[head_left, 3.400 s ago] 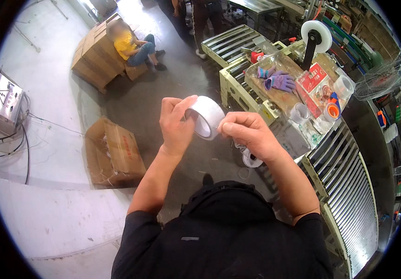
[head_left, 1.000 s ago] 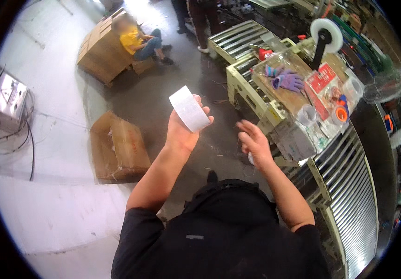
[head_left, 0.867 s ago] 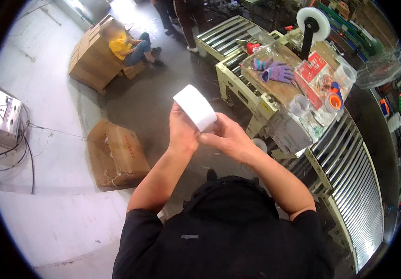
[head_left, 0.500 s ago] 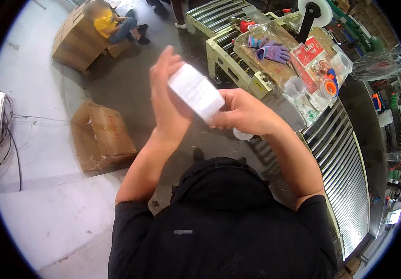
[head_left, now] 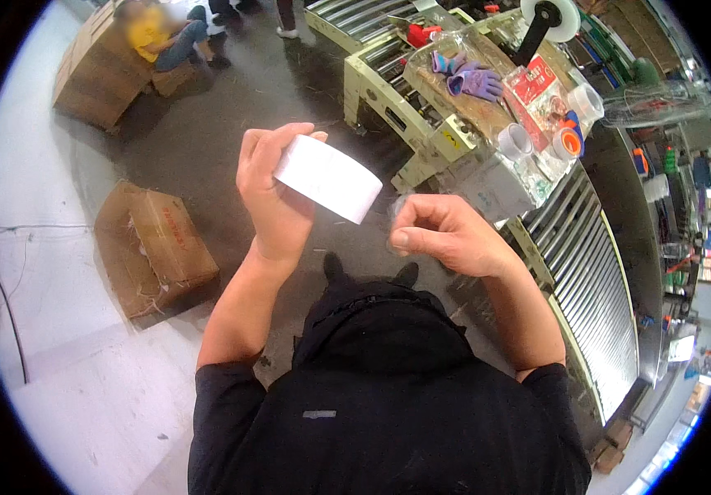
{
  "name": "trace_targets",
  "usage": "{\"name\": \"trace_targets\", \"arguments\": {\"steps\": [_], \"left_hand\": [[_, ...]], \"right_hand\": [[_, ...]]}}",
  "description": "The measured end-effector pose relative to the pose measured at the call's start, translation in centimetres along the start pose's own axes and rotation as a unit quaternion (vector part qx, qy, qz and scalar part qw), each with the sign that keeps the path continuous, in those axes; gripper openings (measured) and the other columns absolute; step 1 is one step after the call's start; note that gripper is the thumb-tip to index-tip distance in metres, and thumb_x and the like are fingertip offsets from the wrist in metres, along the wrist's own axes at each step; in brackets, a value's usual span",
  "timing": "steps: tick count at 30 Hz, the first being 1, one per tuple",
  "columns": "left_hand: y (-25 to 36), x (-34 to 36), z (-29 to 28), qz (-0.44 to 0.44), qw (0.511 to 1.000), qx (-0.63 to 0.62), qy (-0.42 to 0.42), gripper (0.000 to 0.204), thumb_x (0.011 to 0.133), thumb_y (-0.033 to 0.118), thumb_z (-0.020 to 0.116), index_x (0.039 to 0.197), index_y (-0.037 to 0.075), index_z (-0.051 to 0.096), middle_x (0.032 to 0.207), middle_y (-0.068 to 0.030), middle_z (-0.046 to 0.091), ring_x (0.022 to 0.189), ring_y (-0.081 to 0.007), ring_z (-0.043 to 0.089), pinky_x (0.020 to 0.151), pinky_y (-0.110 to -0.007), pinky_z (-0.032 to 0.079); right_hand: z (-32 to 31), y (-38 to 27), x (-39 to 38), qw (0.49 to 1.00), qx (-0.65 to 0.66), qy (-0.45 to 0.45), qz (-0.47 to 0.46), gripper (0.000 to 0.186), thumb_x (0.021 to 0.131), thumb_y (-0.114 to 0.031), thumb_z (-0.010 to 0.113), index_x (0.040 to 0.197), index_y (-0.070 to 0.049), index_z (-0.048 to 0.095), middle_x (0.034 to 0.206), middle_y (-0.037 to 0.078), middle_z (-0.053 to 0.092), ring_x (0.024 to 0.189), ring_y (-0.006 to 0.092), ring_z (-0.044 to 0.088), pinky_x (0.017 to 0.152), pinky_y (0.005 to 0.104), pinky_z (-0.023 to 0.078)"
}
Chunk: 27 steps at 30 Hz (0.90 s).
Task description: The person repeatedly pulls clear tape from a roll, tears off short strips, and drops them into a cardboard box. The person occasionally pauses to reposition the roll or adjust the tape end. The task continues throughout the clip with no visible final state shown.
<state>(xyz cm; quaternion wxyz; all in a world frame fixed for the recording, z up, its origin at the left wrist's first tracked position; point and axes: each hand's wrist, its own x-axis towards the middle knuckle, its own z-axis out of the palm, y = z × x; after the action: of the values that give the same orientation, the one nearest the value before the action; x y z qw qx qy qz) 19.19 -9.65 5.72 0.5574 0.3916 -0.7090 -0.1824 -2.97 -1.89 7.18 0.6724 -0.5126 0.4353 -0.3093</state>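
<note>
My left hand (head_left: 273, 177) grips a wide white roll (head_left: 329, 177), which looks like tape or labels, in front of my chest. The roll's smooth curved outer face is turned up, and my fingers wrap round its far left end. Just right of the roll, apart from it, my right hand (head_left: 450, 235) is closed in a pinch. A small wisp of clear plastic film (head_left: 397, 206) shows at its fingertips, partly hidden by the fingers.
An open cardboard box (head_left: 162, 247) stands on the floor at left. To the right runs a roller conveyor (head_left: 582, 280). A cluttered bench holds purple gloves (head_left: 475, 81), an orange tape roll (head_left: 567, 143) and a clear roll (head_left: 515, 142). A person in yellow (head_left: 153, 37) sits by stacked cartons.
My right hand has come away from the white roll, moving right with the clear film. My left hand has shifted slightly left and turned the roll. The whole view has shifted a little.
</note>
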Motion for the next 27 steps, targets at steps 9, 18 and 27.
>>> {"name": "trace_targets", "arguments": {"steps": [9,18,27], "left_hand": [[-6.6,-6.6,0.6,-0.406,0.799,-0.440,-0.050,0.024,0.097,0.011,0.046,0.116,0.002,0.058,0.109,-0.0058,0.063,0.103,-0.0180,0.062,0.088,-0.035,0.052],[-4.3,-13.8,-4.5,-0.549,0.607,-0.569,-0.085,0.027,0.097,0.023,0.050,0.117,0.008,0.059,0.110,-0.0045,0.064,0.090,-0.0283,0.065,0.058,-0.030,0.051],[2.4,-23.5,-11.0,-0.598,0.518,-0.611,0.031,0.023,0.097,0.026,0.051,0.101,0.007,0.064,0.093,-0.0100,0.068,0.086,-0.0324,0.066,0.067,-0.041,0.058]], "right_hand": [[4.2,1.9,-3.2,0.989,0.047,0.113,0.086,0.018,0.093,-0.019,0.064,0.085,-0.002,0.062,0.077,-0.001,0.059,0.073,0.0076,0.054,0.069,0.0245,0.045],[9.0,5.6,-7.7,0.992,0.045,0.082,0.088,0.019,0.093,-0.021,0.065,0.086,-0.003,0.063,0.077,-0.001,0.061,0.073,0.0070,0.053,0.069,0.0244,0.044],[14.7,14.1,-15.5,0.995,0.085,0.027,0.041,0.017,0.093,-0.019,0.064,0.085,-0.004,0.063,0.076,-0.001,0.061,0.072,0.0065,0.053,0.068,0.0238,0.044]]}}
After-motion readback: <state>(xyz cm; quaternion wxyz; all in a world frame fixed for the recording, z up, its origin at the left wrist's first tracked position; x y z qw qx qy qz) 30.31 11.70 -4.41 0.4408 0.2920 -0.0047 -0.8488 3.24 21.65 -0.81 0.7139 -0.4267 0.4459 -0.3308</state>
